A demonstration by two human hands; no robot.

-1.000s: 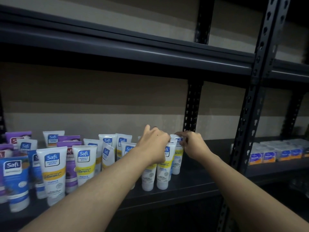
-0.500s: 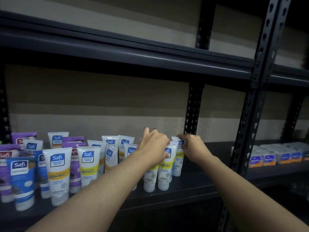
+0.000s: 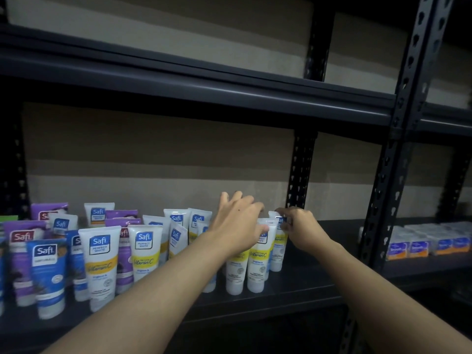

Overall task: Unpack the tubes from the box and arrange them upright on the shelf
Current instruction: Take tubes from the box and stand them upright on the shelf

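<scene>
Many Safi tubes stand upright, cap down, on the dark shelf (image 3: 293, 292): white-and-yellow ones (image 3: 102, 264), blue ones (image 3: 47, 274) and purple ones (image 3: 20, 251). My left hand (image 3: 237, 223) lies over the top of a white-and-yellow tube (image 3: 256, 267) at the right end of the group, thumb against its crimped end, the other fingers lifted and spread. My right hand (image 3: 297, 229) pinches the top of the rightmost white tube (image 3: 277, 254) behind it. The box is not in view.
Black perforated uprights (image 3: 300, 175) (image 3: 390, 175) rise just right of my hands. Beyond them, on the neighbouring shelf, lie stacked packs with blue and orange labels (image 3: 431, 242). A dark shelf board (image 3: 204, 85) runs overhead. Bare shelf lies right of the tubes.
My left hand's fingers have lifted and spread from a closed curl over the tube tops. The right hand keeps its pinch. The view has shifted slightly.
</scene>
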